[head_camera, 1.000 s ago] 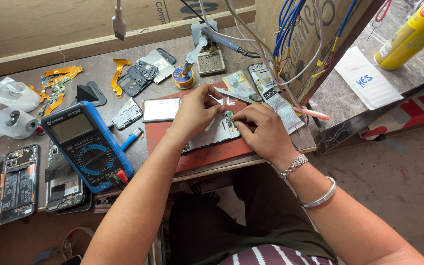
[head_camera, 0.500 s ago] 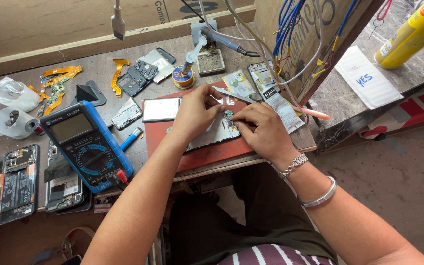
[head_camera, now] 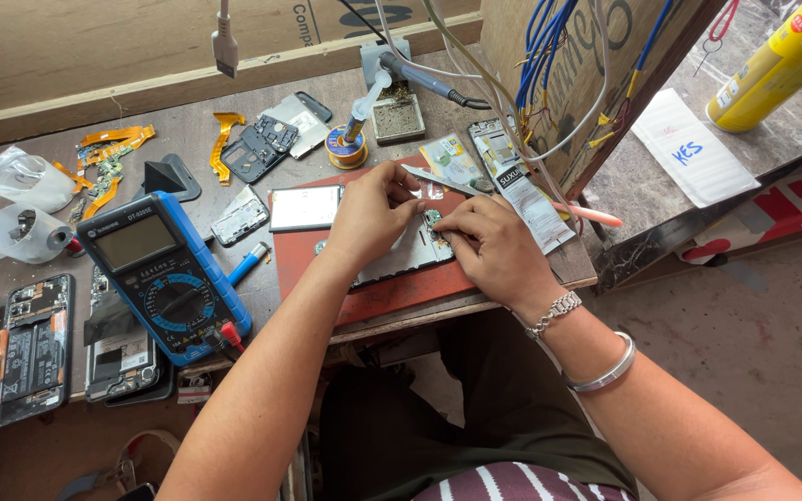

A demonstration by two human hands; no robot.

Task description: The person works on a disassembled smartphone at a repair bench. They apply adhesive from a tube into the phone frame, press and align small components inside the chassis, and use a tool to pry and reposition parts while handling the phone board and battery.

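Both hands on opened grey phone chassis (head_camera: pixel 399 263), flat on the red work mat (head_camera: pixel 392 297).
Left hand (head_camera: pixel 375 215) pins it steady; right hand (head_camera: pixel 489 246) grip pinched on small green circuit board (head_camera: pixel 433 221); blue multimeter (head_camera: pixel 164 278) parked beside.

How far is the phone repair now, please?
Done: the phone lies opened on the red mat. In hand: the left hand steadies it while the right hand works a small part. Left: it is not yet closed.

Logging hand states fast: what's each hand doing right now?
Left hand: curled, fingers pressing the opened phone.
Right hand: fingertips pinched at the small circuit board; grip unclear.
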